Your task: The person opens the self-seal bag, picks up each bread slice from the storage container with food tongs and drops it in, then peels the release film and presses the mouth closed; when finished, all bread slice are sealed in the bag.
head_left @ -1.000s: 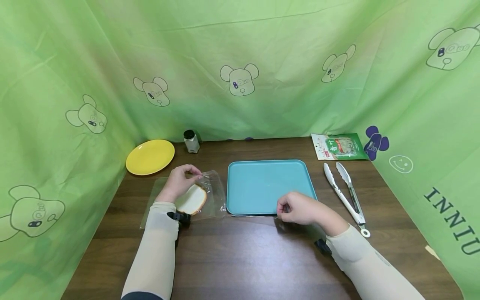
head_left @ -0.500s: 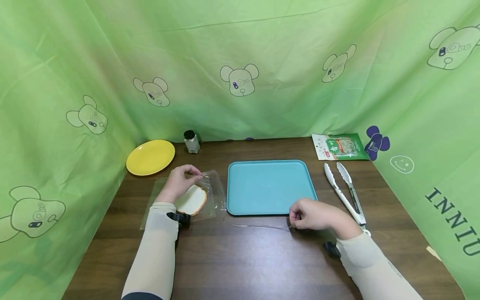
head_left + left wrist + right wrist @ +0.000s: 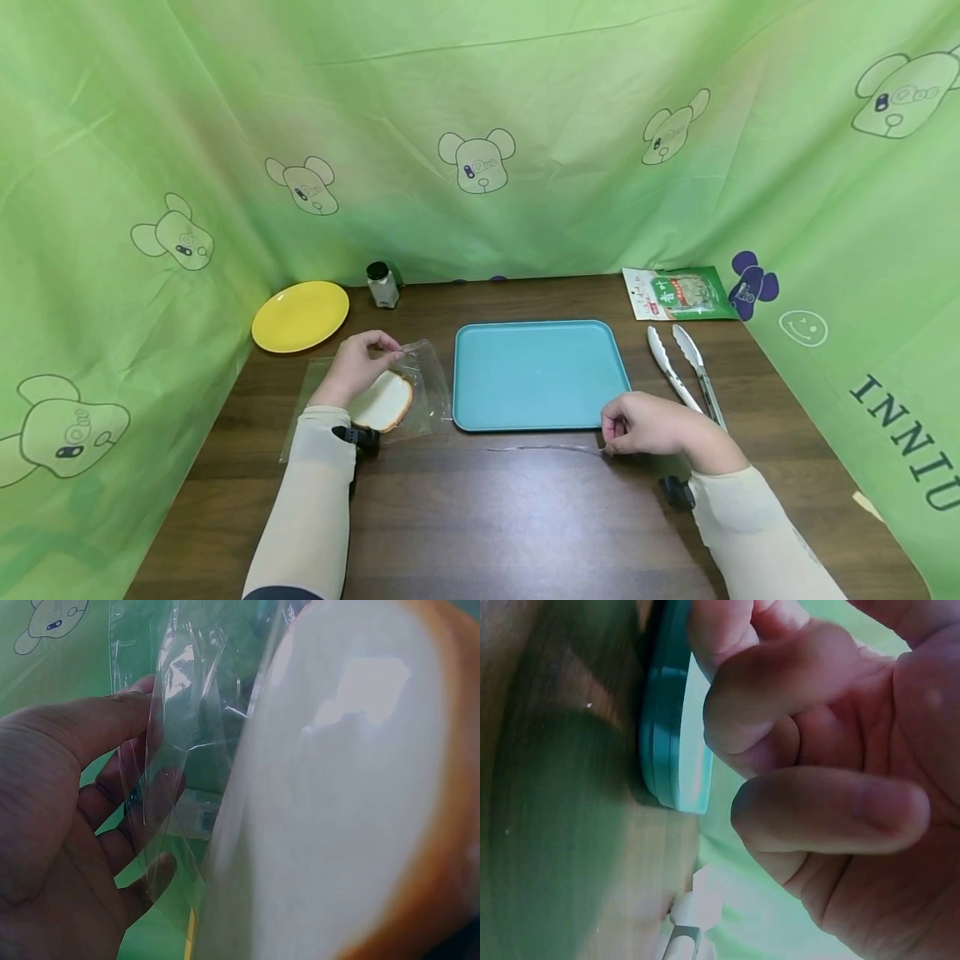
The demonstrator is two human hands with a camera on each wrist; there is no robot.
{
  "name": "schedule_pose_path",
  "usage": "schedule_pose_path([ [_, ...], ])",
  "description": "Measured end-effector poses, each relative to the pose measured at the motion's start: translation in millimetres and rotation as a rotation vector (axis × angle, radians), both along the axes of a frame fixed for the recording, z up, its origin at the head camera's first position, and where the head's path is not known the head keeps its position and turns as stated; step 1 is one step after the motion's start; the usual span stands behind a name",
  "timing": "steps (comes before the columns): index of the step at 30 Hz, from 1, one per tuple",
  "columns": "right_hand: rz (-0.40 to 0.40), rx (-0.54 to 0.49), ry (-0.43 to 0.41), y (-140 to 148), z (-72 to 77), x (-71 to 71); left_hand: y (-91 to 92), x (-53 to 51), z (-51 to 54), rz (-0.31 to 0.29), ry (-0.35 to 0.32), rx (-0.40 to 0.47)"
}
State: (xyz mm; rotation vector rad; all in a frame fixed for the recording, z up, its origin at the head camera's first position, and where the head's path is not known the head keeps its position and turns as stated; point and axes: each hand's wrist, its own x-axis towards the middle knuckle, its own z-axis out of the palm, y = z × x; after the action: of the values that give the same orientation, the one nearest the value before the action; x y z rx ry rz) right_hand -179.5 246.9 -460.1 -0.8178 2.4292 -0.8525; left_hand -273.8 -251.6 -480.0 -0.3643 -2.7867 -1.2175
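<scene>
My left hand [image 3: 360, 367] pinches the edge of a clear plastic bag [image 3: 429, 392] between thumb and fingers. Inside the bag lies a white bread slice with a brown crust [image 3: 386, 402]; it fills much of the left wrist view, beside the hand [image 3: 52, 795]. At the blue tray's near right corner, my right hand [image 3: 645, 425] pinches the end of a thin, clear strand [image 3: 543, 447] that trails left along the tray's near edge. Curled fingers show in the right wrist view, but what they pinch is hidden there.
The blue tray [image 3: 540, 375] lies mid-table. A yellow plate [image 3: 300, 317] and a black-capped jar [image 3: 383, 286] stand at the back left. At the right are a green-and-white packet [image 3: 681, 293] and white tongs [image 3: 675, 375], partly behind the right arm.
My right hand has moved right and slightly toward the near side, drawing the strand away from the bag. The left hand has stayed on the bag.
</scene>
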Motion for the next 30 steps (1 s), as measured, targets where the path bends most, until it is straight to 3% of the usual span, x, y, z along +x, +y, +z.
schedule_pose_path([
  [9,0.007,-0.029,-0.087,4.2,-1.2,1.2,-1.0,-0.3,-1.4,-0.004,0.01,0.012],
  [30,-0.011,-0.015,-0.051,12.6,-9.5,-4.6,-1.3,1.0,0.7,-0.003,0.007,0.022],
])
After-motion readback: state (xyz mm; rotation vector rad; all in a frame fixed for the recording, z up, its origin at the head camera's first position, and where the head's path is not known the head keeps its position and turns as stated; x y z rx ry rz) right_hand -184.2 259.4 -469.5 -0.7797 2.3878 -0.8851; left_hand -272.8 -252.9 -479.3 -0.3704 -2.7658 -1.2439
